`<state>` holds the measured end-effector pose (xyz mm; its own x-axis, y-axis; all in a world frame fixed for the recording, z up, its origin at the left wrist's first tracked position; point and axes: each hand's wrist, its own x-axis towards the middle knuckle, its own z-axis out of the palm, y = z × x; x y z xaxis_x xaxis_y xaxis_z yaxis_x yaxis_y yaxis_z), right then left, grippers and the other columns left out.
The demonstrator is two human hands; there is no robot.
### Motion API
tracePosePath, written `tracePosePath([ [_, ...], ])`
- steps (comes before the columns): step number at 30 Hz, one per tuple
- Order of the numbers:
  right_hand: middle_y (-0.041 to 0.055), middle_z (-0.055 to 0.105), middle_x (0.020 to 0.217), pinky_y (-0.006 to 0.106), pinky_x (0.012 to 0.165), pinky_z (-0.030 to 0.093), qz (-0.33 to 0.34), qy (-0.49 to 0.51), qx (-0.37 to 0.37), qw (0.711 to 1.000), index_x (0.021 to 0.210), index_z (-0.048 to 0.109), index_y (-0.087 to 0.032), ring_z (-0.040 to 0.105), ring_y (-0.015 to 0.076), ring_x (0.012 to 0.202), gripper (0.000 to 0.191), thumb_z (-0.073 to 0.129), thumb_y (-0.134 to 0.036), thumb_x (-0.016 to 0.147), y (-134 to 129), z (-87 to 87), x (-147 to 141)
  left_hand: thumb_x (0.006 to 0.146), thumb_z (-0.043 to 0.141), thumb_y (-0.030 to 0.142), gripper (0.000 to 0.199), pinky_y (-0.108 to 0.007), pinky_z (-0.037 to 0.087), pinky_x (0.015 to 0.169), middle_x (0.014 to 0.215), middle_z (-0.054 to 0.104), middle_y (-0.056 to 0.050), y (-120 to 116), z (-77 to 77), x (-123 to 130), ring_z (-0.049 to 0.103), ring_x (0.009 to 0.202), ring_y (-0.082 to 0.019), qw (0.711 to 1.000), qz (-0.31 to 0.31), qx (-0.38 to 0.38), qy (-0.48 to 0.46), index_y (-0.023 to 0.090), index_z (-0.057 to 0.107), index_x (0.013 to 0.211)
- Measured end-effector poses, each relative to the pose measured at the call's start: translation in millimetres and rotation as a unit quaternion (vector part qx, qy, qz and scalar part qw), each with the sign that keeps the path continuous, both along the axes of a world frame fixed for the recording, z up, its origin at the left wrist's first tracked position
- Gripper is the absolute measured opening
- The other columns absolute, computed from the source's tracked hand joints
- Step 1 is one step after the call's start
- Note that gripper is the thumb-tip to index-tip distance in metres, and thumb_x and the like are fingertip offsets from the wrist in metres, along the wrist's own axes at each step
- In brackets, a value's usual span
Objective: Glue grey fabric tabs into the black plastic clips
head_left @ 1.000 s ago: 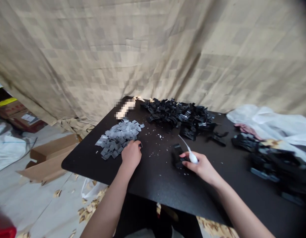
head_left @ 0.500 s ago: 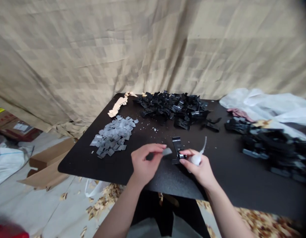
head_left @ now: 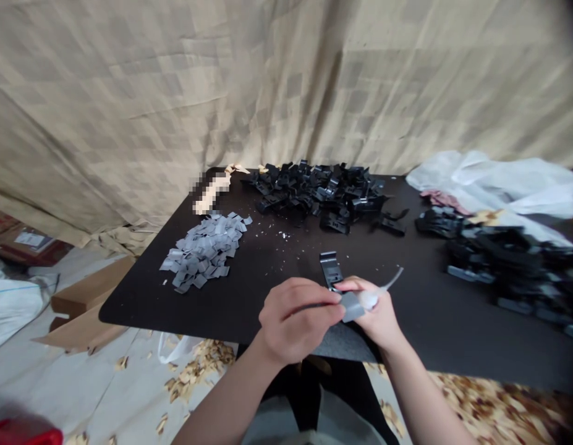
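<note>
My left hand (head_left: 300, 315) pinches a small grey square pad (head_left: 353, 306) between thumb and fingers. It is right beside my right hand (head_left: 376, 315), and the pad covers the lower part of a bent black clip (head_left: 331, 267). My right hand grips that clip at its lower end, fingers closed. Tucked in the same palm is a small white bottle (head_left: 370, 301) with a thin clear nozzle pointing up and right. A pile of loose grey pads (head_left: 205, 250) lies left of my hands, and a heap of black clips (head_left: 314, 188) sits behind them.
Another heap of black clips (head_left: 513, 266) covers the right of the dark table (head_left: 142, 300), near a white plastic bag (head_left: 494, 185). Cream-coloured strips (head_left: 212, 193) lie at the back left. A beige cloth (head_left: 249, 80) hangs behind. An opened cardboard box (head_left: 89, 296) stands on the floor.
My left hand has moved right with the grey pad, bringing it over the lower end of the black clip. My right hand keeps its hold on the clip and bottle.
</note>
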<state>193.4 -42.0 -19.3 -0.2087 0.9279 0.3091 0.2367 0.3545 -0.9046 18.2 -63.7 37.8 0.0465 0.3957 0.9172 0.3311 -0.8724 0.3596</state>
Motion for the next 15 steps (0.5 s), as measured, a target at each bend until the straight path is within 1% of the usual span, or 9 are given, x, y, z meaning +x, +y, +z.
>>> tracePosePath([
  [5,0.004,0.06,0.077,0.022,0.055,0.042,0.0,0.01,0.003,1.0,0.084,0.066,-0.018,0.053,0.0126,0.062,0.025,0.066,-0.037,0.067,0.3,-0.2,1.8,0.074,0.058,0.007,0.016,-0.025,0.055,0.066,0.086,0.068,-0.003,-2.6,-9.9,0.2,0.063,0.075,-0.013,0.999,0.009,0.02,0.033,0.02,0.063,0.083],
  [8,0.0037,0.06,0.078,0.022,0.055,0.041,0.001,0.017,0.004,1.0,0.085,0.066,-0.019,0.053,0.012,0.062,0.024,0.065,-0.036,0.068,0.9,-1.5,3.0,0.072,0.059,0.005,0.017,-0.024,0.055,0.066,0.083,0.067,-0.003,-1.3,-8.8,2.6,0.062,0.074,-0.012,0.999,-0.004,0.005,0.037,0.019,0.062,0.082],
  [12,0.0042,0.06,0.079,0.023,0.056,0.041,-0.006,0.015,-0.005,1.0,0.085,0.066,-0.018,0.053,0.0129,0.064,0.024,0.065,-0.036,0.069,1.5,-3.8,4.3,0.068,0.061,0.001,0.019,-0.023,0.053,0.064,0.078,0.066,-0.003,-1.2,-3.9,7.2,0.061,0.07,-0.011,0.996,-0.004,-0.089,-0.005,0.017,0.062,0.077],
  [15,0.0039,0.06,0.078,0.023,0.056,0.041,-0.007,0.017,-0.01,1.0,0.085,0.065,-0.017,0.052,0.0121,0.063,0.024,0.065,-0.035,0.069,1.2,-4.7,4.6,0.068,0.06,0.0,0.018,-0.024,0.052,0.068,0.076,0.066,-0.003,-3.7,-5.3,11.0,0.061,0.071,-0.012,0.988,-0.005,-0.155,-0.027,0.017,0.062,0.075],
])
